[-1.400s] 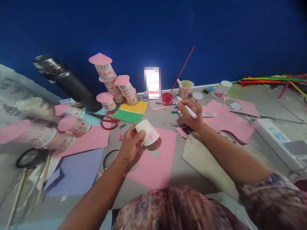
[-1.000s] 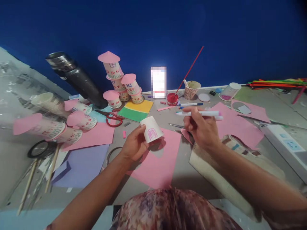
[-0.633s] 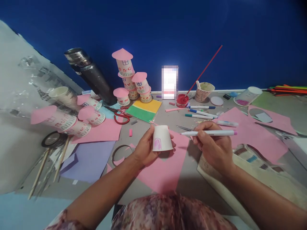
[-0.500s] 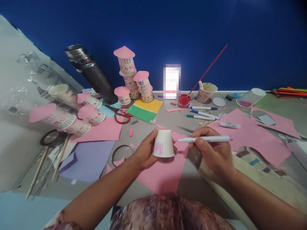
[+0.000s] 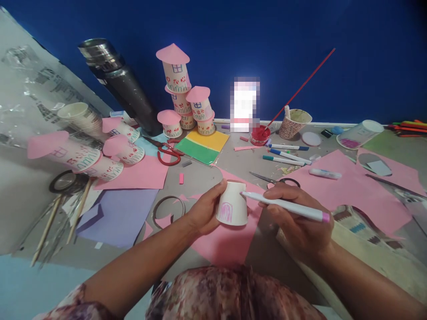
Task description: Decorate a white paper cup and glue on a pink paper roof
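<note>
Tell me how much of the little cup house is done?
Done: a pink door is drawn on the upside-down cup. In hand: the left hand holds the cup while the right hand puts the marker tip to its side. Left, probably: windows, flowers, grass and a pink roof, like the stacked houses have.

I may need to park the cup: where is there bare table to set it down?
Bare grey table lies between the pink eraser bit, the green-yellow card and the paper cup in the left hand. A narrower strip runs between the pink sheet and the cloth mat. Crowded: the markers and the cup houses.
</note>
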A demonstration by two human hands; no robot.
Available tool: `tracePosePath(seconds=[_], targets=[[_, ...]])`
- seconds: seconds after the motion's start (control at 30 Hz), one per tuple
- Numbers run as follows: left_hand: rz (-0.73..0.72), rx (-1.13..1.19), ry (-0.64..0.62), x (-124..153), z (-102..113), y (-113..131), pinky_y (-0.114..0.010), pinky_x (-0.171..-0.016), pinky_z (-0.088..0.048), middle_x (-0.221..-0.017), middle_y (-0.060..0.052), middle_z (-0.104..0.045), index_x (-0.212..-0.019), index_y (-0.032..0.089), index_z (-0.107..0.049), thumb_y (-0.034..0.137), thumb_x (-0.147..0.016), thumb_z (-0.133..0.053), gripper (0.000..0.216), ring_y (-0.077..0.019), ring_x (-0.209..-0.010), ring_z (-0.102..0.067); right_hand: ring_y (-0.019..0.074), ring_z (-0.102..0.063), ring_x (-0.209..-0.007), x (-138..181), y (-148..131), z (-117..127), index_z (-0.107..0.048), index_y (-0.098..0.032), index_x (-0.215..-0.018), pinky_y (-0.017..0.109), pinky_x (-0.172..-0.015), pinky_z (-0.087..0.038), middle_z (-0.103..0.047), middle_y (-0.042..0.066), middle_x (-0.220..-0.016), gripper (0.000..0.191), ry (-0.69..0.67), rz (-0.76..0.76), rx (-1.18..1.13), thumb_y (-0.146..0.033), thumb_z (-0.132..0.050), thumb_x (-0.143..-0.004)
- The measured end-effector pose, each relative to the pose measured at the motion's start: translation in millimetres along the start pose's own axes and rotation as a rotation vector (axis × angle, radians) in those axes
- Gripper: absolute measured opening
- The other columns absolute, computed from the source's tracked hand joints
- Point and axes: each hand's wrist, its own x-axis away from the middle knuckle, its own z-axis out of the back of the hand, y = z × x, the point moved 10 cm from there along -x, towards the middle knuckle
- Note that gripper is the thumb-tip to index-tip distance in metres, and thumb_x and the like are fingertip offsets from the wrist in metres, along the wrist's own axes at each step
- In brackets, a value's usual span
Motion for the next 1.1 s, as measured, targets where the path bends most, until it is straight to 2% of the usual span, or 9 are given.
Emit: tracePosePath(seconds=[0.13,0.4,0.57,0.77,1.1], targets=[[0.039,0.001,-0.019,-0.1,-1.5,-4.3,-0.045,-0.088,-0.061,-0.100,-0.017,-0.079,-0.117,0.009,-0.073,0.054,-0.097,-0.065,0.049,-0.0320,-0.092,-0.078,0.0182,-0.070,-0.072,0.0,-1.8,1.4,-0.072,-0.026,-0.111,0.033,-0.067,-0.056,-0.077,0.002,-0.087,0.019,0.019,0.039,0.031,-0.016,-0.069,-0.095],[0.018,0.002,-0.081,-0.9,-3.3,-4.2,-0.044,-0.088,-0.061,-0.100,-0.017,-0.079,-0.119,0.010,-0.074,0.053,-0.097,-0.066,0.048,-0.0321,-0.093,-0.079,0.0192,-0.070,-0.068,-0.7,-2.0,0.7,-0.073,-0.028,-0.110,0.034,-0.065,-0.054,-0.077,0.001,-0.083,0.019,0.019,0.028,0.050,-0.017,-0.070,-0.095],[0.021,0.000,-0.046,-0.6,-2.5,-4.1,-0.041,-0.086,-0.060,-0.097,-0.014,-0.079,-0.117,0.010,-0.074,0.051,-0.096,-0.069,0.046,-0.0303,-0.091,-0.078,0.0187,-0.071,-0.070,-0.4,2.1,-1.3,-0.073,-0.030,-0.109,0.034,-0.067,-0.054,-0.077,0.000,-0.086,0.018,0.000,-0.004,0.039,-0.019,-0.070,-0.097],[0.039,0.042,0.022,0.2,2.1,-5.2,-0.033,-0.084,-0.057,-0.094,-0.011,-0.076,-0.104,0.010,-0.075,0.047,-0.097,-0.070,0.038,-0.0222,-0.085,-0.073,0.0181,-0.071,-0.069,-2.0,0.8,0.0,-0.073,-0.030,-0.108,0.033,-0.066,-0.054,-0.077,0.000,-0.084,0.014,0.009,0.009,0.056,-0.021,-0.071,-0.097],[0.038,0.046,0.021,-0.6,4.1,-6.0,-0.032,-0.079,-0.057,-0.089,-0.010,-0.075,-0.107,0.011,-0.075,0.047,-0.097,-0.070,0.038,-0.0214,-0.080,-0.073,0.0198,-0.072,-0.067,-4.8,0.3,1.4,-0.076,-0.028,-0.101,0.034,-0.064,-0.056,-0.079,0.001,-0.080,0.007,0.046,-0.034,0.081,-0.025,-0.073,-0.095]])
